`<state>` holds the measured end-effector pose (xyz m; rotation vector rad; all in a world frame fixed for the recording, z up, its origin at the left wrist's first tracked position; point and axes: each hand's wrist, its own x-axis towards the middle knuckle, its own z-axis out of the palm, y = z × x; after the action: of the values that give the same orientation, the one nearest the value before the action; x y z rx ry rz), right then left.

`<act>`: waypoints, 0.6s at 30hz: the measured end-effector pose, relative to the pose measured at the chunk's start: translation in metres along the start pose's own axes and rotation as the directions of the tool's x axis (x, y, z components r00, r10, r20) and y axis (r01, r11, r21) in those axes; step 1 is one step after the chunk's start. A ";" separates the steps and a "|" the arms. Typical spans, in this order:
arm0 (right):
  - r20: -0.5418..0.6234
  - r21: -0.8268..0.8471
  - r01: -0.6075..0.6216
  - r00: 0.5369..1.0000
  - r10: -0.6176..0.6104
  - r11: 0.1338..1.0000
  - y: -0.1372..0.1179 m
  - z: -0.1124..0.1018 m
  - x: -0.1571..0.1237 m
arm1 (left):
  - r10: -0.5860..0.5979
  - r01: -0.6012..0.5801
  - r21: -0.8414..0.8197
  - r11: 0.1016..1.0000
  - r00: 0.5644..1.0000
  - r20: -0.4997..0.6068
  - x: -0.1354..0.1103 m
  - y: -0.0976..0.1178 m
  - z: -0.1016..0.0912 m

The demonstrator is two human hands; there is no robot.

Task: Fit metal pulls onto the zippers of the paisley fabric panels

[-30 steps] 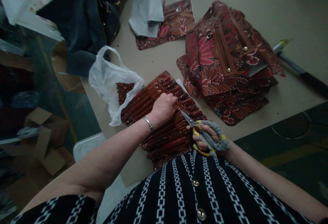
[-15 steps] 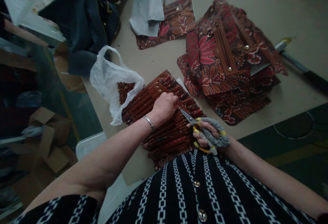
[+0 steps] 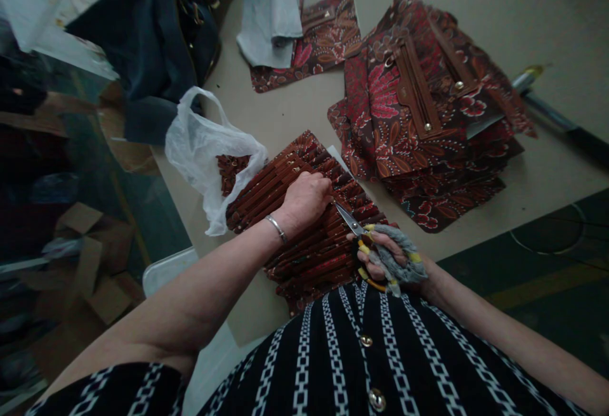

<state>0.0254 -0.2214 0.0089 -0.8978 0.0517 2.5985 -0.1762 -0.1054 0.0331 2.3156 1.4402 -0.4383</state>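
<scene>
My left hand (image 3: pixel 307 197) is closed in a pinch over a fanned row of brown floral fabric panels (image 3: pixel 314 264) with zippered brown strips. What its fingertips pinch is too small to make out. In my right hand (image 3: pixel 380 254) is a pair of scissors (image 3: pixel 349 218), its handles wrapped in grey and yellow. The blades point up and left, their tips close beside my left fingertips. Just left of the row, a white plastic bag (image 3: pixel 200 130) lies with small brown pieces (image 3: pixel 231 172) at its mouth.
A tall pile of floral panels (image 3: pixel 404 118) stands on the table (image 3: pixel 304 108) at the right. Behind lie another panel (image 3: pixel 328 35) and grey cloth (image 3: pixel 269 16). A dark bag (image 3: pixel 147 54) hangs over the left edge. A black-handled tool (image 3: pixel 561 118) lies far right; cardboard boxes (image 3: pixel 99 270) sit lower left.
My hands and the scissors stay in nearly the same place. The view has shifted slightly, and another person's arm at the far left has gone out of sight.
</scene>
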 end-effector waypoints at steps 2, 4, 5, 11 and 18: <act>-0.007 0.005 -0.002 1.000 0.002 1.000 0.000 0.000 -0.001 | 0.005 -0.005 -0.002 1.000 1.000 -0.006 0.000 0.000 0.000; -0.016 0.009 -0.009 1.000 0.009 1.000 0.000 -0.001 0.000 | 0.005 -0.005 -0.002 1.000 1.000 -0.008 0.000 0.000 0.000; -0.021 0.007 -0.014 1.000 0.014 1.000 0.000 -0.002 0.000 | 0.003 -0.003 -0.002 1.000 1.000 -0.006 0.000 -0.001 0.000; -0.033 -0.051 -0.002 0.999 0.000 0.999 0.000 -0.005 0.004 | 0.000 0.000 0.003 1.000 1.000 -0.015 0.000 0.000 0.001; -0.068 -0.220 0.021 0.997 -0.037 0.975 -0.010 -0.005 0.004 | 0.013 -0.015 0.059 0.998 0.999 0.037 0.004 0.000 -0.007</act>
<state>0.0292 -0.2114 0.0028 -1.0595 -0.2312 2.5791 -0.1740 -0.0990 0.0376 2.3494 1.4115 -0.5233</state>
